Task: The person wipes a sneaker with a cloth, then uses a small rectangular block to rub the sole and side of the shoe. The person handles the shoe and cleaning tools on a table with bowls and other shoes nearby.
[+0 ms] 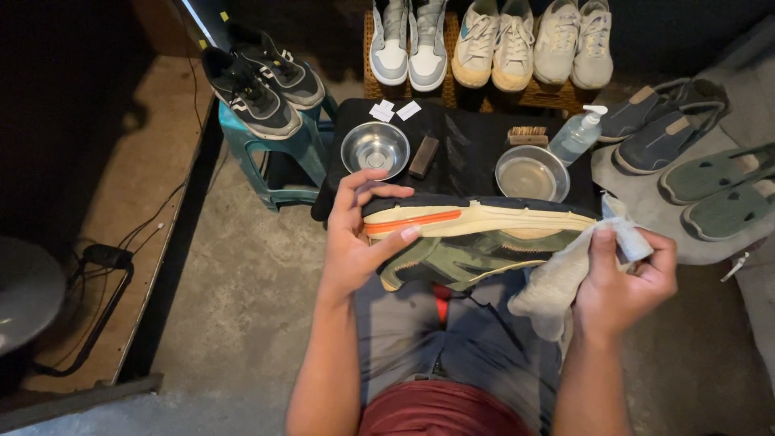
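The person's left hand [355,242] is gripping the heel end of a green sneaker [476,242], fingers [373,192] curled over the dark outsole and thumb pressing on the orange stripe. The shoe is lying on its side across the lap, just in front of the black counter [460,153]. The right hand [626,278] is bunching a grey cloth [557,278] at the toe end, fingers clenched on the fabric.

One risk, as I judge it: the sneaker is being steadied at one end only, so hard rubbing at the toe could be twisting it out of the left hand's grip and toward the floor. The loose tail of the cloth is hanging close to the counter's near edge and could be dragging against the bowls there.

On the counter, just beyond the shoe, a steel bowl [374,148] is sitting to the left, apparently empty. A second metal bowl [531,173] to the right seems to be holding a little liquid, though I cannot tell for sure. A pump bottle [577,136] and a brush [528,135] are standing behind it. Beyond the counter, pale sneakers [492,44] are lining a mat.
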